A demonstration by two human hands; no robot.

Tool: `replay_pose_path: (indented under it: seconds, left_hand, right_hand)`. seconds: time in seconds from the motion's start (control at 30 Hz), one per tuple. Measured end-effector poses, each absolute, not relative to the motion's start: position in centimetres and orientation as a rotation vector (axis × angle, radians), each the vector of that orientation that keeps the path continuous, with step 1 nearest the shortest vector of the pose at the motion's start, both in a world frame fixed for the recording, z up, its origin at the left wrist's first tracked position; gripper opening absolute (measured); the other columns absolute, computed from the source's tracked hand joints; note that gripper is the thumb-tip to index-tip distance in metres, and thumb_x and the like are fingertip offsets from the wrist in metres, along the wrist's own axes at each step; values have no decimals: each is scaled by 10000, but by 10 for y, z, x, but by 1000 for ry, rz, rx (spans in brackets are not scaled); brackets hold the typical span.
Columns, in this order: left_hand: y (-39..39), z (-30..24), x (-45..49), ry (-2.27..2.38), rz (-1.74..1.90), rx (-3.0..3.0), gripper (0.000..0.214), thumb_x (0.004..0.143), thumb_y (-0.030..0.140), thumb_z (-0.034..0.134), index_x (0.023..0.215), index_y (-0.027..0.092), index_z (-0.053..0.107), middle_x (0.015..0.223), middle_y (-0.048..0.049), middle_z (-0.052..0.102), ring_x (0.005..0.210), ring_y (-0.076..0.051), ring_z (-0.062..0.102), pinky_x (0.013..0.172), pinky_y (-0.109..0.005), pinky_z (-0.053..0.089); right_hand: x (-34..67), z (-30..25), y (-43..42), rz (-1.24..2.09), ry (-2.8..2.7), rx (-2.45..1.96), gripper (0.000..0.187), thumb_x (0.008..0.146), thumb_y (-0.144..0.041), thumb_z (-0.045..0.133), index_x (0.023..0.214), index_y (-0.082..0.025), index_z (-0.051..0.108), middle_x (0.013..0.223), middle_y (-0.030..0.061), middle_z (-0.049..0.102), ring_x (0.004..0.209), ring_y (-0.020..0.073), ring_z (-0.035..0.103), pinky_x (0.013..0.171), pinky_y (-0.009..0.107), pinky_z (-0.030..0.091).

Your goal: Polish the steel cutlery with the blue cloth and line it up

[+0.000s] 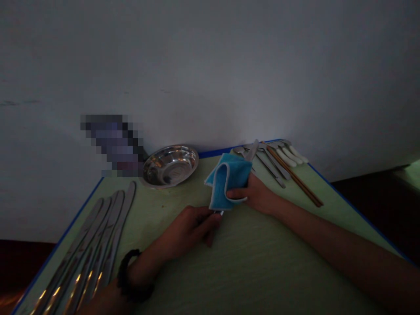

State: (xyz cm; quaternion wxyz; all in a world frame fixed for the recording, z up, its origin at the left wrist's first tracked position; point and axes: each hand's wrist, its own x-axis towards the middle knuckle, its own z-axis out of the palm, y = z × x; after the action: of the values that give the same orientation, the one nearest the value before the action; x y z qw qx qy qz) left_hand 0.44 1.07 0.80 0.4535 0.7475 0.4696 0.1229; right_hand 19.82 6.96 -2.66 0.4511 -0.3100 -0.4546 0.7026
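My right hand (257,194) is closed round a folded blue cloth (228,177) wrapped about a metal table knife. The knife's tip (252,151) sticks out above the cloth. Its handle end (219,213) shows below the cloth, pinched by the fingers of my left hand (188,232). A dark band sits on my left wrist (131,280). Both hands are over the middle of a pale green table (249,262).
Several table knives (95,245) lie in a row at the left. A steel bowl (170,165) stands at the back by the wall. Spoons, white-handled pieces and brown chopsticks (292,175) lie at the back right. The table has a blue edge (361,214).
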Motion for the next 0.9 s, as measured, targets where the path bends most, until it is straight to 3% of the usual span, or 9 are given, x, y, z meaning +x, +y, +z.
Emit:
replay_pose_path:
  seconds: [0.07,0.17,0.3,0.43,0.57,0.9]
  left_hand:
    - [10,7,4,1147,295,1869,433,926,371,381,591,161,556,518,29,574,466,-85,498,499,-184,376]
    - [11,8,5,1131,303,1878,407,921,357,396,595,166,547,526,36,570,476,-84,503,501,-179,377]
    - [11,10,5,1153,304,1874,399,915,355,406,592,166,543,504,42,549,453,-78,475,479,-175,363]
    - [10,9,6,1135,299,1853,386,908,363,416,600,165,540,503,45,539,450,-75,464,465,-173,354]
    - [9,8,5,1105,312,1815,346,894,355,434,613,170,515,498,50,545,444,-72,467,450,-168,348]
    - [10,11,-3,1060,202,1691,361,842,351,479,530,168,466,429,56,473,377,-63,405,390,-170,294]
  right_hand:
    - [196,-28,70,1679,-1156,-848,556,550,-169,774,1058,-253,565,1027,17,671,919,192,634,847,402,492]
    - [191,-28,69,1653,-1165,-839,379,633,-233,728,992,-249,610,1004,9,681,921,184,634,859,383,481]
    - [188,-31,67,1577,-1101,-838,216,715,-328,657,908,-234,639,869,-13,694,830,163,632,813,343,479]
    - [190,-38,68,1525,-1073,-912,184,739,-375,619,836,-220,636,725,-27,667,787,163,611,783,333,472]
    - [191,-40,68,1491,-1056,-935,174,735,-383,607,787,-218,622,748,-18,662,844,166,597,814,332,456]
    - [187,-31,72,1513,-768,-918,187,694,-390,615,675,-231,517,579,-56,575,653,151,577,691,315,476]
